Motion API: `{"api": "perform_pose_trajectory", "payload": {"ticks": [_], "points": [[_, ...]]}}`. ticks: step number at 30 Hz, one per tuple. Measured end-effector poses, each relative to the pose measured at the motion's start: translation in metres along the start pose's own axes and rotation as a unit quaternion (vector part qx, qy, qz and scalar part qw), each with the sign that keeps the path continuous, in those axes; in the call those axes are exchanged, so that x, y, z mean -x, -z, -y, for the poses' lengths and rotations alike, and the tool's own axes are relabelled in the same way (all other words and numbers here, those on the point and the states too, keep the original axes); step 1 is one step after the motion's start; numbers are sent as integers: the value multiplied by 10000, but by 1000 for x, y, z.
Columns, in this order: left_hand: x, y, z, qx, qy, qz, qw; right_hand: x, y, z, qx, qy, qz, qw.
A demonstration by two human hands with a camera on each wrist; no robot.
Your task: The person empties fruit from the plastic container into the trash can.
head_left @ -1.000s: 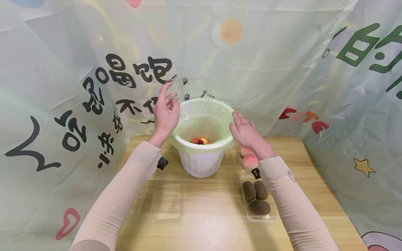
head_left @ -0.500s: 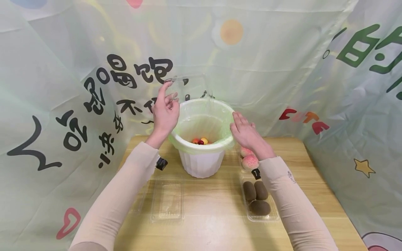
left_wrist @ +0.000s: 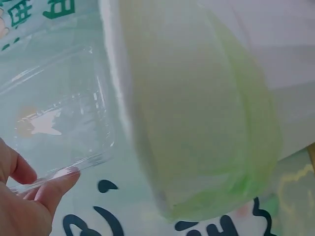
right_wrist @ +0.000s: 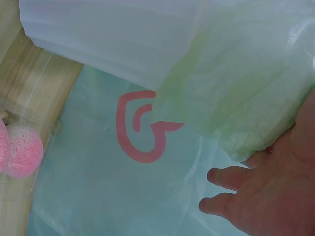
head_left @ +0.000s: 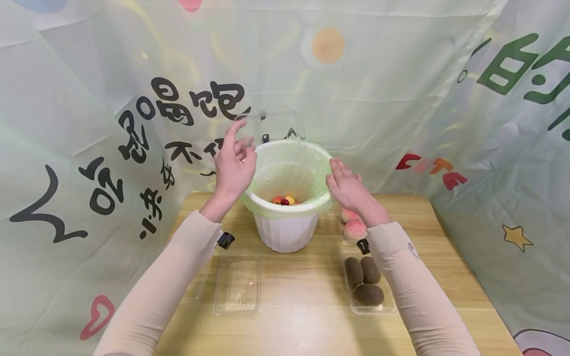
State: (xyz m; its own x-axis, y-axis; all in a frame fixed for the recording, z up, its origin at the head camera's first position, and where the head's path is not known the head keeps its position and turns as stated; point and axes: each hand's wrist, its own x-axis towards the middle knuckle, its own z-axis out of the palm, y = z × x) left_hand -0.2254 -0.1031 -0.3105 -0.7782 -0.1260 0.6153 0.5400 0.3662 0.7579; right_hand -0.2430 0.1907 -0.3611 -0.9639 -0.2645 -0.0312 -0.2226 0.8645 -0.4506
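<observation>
A white waste bin lined with a thin green plastic bag stands upright on the table. Several small fruits, red, yellow and orange, lie inside it. Over the bin's left rim my left hand pinches the edge of a clear plastic tray, between thumb and fingers; the tray looks tilted and holds nothing that I can see. At the right rim, my right hand grips the lined edge; in the right wrist view two fingers stick out free, and the thumb's hold is partly hidden.
Two further clear trays lie on the table's left. At the right, a tray of brown kiwifruit sits in front of another with pink peaches, partly behind my right arm. A printed fabric backdrop surrounds the table.
My left hand has tilted slightly and its wrist has shifted a little left, with the clear tray's angle changing a bit. The right hand and the bin stay put.
</observation>
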Motion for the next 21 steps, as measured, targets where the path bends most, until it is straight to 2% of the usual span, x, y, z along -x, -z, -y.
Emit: {"api": "perform_pose_trajectory", "payload": {"ticks": [6,9,15,21], "points": [[3,7,-17,-193,405,177,9988,0,0,2,-22,-11,-19,10000],[5,10,-26,-203,622,388,9971,0,1,3,-23,-21,-28,10000],[13,17,-44,-9,1127,1068,9879,0,1,2,58,-14,9,10000],[28,24,-52,249,1414,1816,9728,1,2,3,111,-38,19,9999]]}}
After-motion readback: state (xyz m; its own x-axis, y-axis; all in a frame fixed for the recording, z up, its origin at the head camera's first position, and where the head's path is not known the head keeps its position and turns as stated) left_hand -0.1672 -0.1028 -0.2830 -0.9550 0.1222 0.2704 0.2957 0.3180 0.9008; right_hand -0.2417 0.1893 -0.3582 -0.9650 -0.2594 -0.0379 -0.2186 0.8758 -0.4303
